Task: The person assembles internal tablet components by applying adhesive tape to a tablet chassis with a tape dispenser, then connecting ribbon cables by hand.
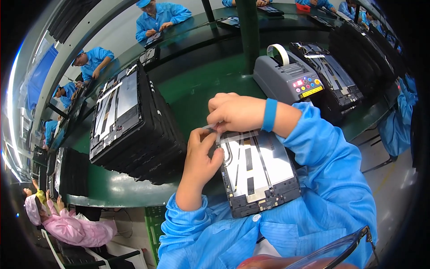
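Observation:
A tablet-like device point(271, 160) without its cover rests against my front, its silvery inside, dark cables and black frame facing up. A strip of translucent tape point(244, 136) lies across its far end. Beyond the device's far left corner, my right hand point(235, 112) pinches the loose end of the tape. My left hand point(200, 157) reaches in along the left edge, with thumb and forefinger closed at the same tape. Fingers hide part of the tape and that corner.
A tall stack of similar devices point(139, 130) stands at my left. To the right are a grey tape dispenser point(286, 76) with a white roll and another open device point(333, 74). A green post point(248, 40) rises from the green table point(201, 80). Several people work around it.

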Demonstrator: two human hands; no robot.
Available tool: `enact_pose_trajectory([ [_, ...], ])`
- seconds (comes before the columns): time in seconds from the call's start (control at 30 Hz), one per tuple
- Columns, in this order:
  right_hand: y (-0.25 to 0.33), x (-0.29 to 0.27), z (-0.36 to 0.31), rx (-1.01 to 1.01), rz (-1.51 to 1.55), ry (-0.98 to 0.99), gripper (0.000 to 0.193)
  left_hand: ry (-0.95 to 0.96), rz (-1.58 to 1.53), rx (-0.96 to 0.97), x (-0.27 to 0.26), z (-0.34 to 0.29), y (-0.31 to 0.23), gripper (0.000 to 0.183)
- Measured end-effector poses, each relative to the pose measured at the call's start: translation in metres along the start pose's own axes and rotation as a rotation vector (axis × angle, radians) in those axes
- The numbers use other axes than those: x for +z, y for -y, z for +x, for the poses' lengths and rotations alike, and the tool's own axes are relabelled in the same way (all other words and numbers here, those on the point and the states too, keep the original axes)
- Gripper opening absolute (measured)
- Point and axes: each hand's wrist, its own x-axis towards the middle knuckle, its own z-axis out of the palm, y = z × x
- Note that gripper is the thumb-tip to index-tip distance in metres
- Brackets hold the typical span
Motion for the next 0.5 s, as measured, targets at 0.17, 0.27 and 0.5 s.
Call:
enact_pose_trajectory([
  [0.17, 0.002, 0.012, 0.001, 0.068, -0.14, -0.202, 0.015, -0.011, -0.005, -0.016, 0.001, -0.002, 0.003, 0.039],
  [0.27, -0.003, 0.014, -0.003, 0.176, -0.08, -0.327, 0.022, -0.008, -0.025, -0.025, 0.0, -0.004, 0.003, 0.038],
  [0.5, -0.011, 0.013, 0.0, 0.066, 0.164, -0.1, 0.016, -0.018, -0.01, -0.007, 0.002, -0.005, 0.011, 0.038],
])
